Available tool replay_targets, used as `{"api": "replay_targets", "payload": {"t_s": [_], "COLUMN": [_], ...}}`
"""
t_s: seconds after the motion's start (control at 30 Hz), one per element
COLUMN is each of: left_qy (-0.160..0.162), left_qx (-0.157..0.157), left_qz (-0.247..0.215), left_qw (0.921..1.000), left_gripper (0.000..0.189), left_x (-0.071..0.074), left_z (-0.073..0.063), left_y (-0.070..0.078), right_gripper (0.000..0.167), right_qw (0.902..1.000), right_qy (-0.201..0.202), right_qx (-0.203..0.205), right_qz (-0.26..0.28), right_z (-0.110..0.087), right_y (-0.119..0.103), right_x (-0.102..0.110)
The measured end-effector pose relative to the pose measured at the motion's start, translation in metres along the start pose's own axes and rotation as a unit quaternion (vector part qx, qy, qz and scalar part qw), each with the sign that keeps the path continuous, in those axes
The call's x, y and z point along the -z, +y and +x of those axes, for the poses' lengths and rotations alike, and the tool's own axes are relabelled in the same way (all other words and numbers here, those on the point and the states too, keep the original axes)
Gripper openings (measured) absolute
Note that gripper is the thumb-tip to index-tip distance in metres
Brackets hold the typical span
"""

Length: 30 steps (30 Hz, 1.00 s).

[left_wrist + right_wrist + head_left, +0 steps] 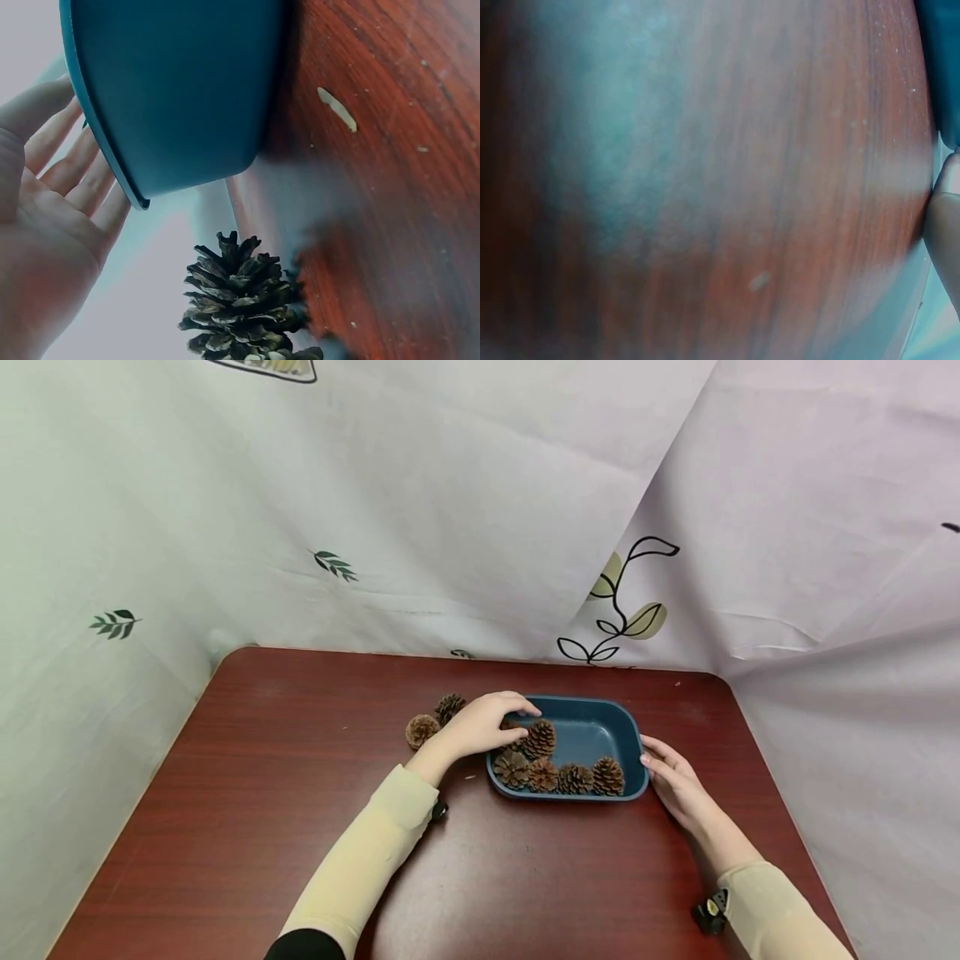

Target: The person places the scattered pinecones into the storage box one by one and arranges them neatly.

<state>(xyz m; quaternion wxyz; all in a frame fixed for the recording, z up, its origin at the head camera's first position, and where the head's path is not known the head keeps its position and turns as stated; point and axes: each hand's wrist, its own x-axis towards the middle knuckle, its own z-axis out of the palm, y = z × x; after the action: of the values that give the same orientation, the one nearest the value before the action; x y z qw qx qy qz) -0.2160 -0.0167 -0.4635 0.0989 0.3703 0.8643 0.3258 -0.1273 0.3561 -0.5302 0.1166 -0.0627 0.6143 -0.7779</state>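
A dark blue rectangular tray [592, 731] holds several brown pine cones [576, 778], along its near side and left end. My left hand [480, 725] reaches over the tray's left end, thumb and fingers apart above the pine cones there. In the left wrist view, the fingers of the left hand [64, 180] extend past the rim, the palm showing; no pine cone is seen in its grasp. My right hand [678, 785] touches the tray's right end from outside. The right thumb [946, 217] meets the outer wall in the right wrist view.
Two loose pine cones [422, 731] lie left of the tray, close to the left wrist; one pine cone [240, 300] shows large in the left wrist view. The reddish-brown table [285, 777] ends at a hanging white cloth [450, 527] with leaf prints.
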Motion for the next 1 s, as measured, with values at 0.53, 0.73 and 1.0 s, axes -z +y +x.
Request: {"api": "replay_targets", "payload": {"t_s": [0.53,0.73,1.0], "left_qy": [0.089,0.119,0.148], "left_qx": [-0.005,-0.005,-0.01], "left_qz": [-0.034,-0.034,-0.038], "left_qw": [0.9955,0.9923,0.9882], "left_gripper": [0.028,0.026,0.027], "left_x": [0.006,0.015,0.023], "left_z": [-0.02,-0.03,-0.043], "left_y": [-0.008,-0.01,-0.021], "right_gripper": [0.043,0.044,0.043], "right_qw": [0.9999,1.0,1.0], "right_qy": [-0.003,-0.001,0.003], "right_qx": [0.004,0.002,-0.006], "right_qz": [0.009,0.0,-0.006], "right_z": [0.0,0.0,-0.001], "right_y": [0.001,0.0,-0.001], "right_x": [-0.001,-0.001,-0.001]}}
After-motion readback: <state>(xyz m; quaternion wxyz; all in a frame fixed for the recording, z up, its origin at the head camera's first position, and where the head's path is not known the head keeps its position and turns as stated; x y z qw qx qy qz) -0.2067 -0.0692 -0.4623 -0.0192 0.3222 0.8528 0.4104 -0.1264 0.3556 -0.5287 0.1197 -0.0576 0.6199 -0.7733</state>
